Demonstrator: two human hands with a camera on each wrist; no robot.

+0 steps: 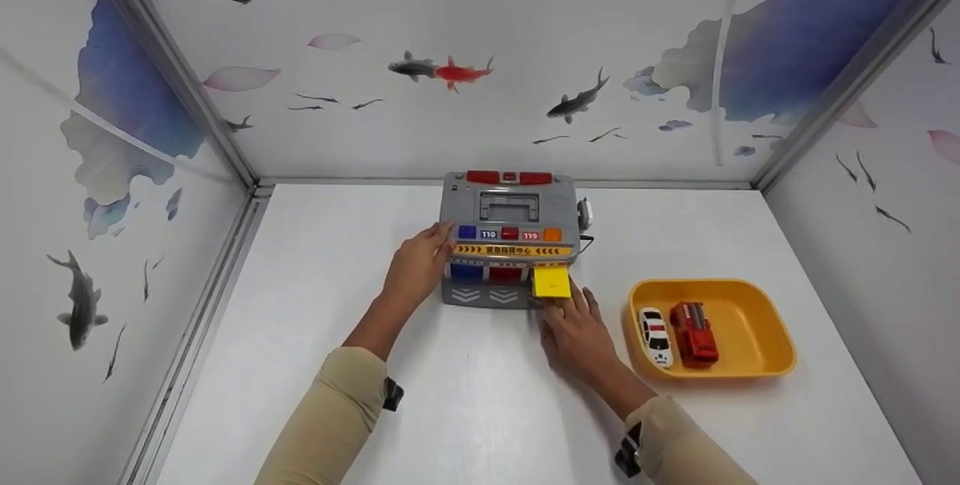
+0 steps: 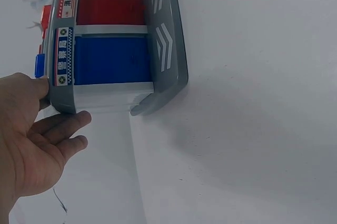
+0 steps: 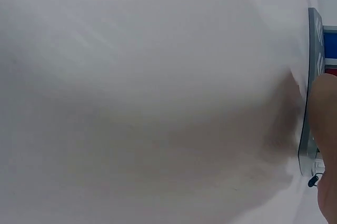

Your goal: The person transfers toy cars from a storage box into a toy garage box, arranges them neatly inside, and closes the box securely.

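A grey toy rescue station [image 1: 517, 208] with red, blue and orange buttons stands against the back wall. My left hand [image 1: 420, 264] grips the left edge of its roof; in the left wrist view the thumb side lies against the roof corner and the other fingers sit at the corner's underside. Blue [image 2: 113, 58] and red [image 2: 110, 8] doors are down. At the right bay a yellow door [image 1: 553, 282] is swung up and sticks out forward. My right hand [image 1: 577, 331] is at this bay, its fingertips hidden under the yellow door; whether they hold something I cannot tell.
On the right stands a yellow tray [image 1: 757, 327], holding a white toy police car [image 1: 655, 336] and a red toy fire truck [image 1: 695, 333]. A white piece [image 1: 586, 214] and a dark cord [image 1: 588, 240] project from the station's right side. White printed walls enclose the white table [image 1: 465, 410].
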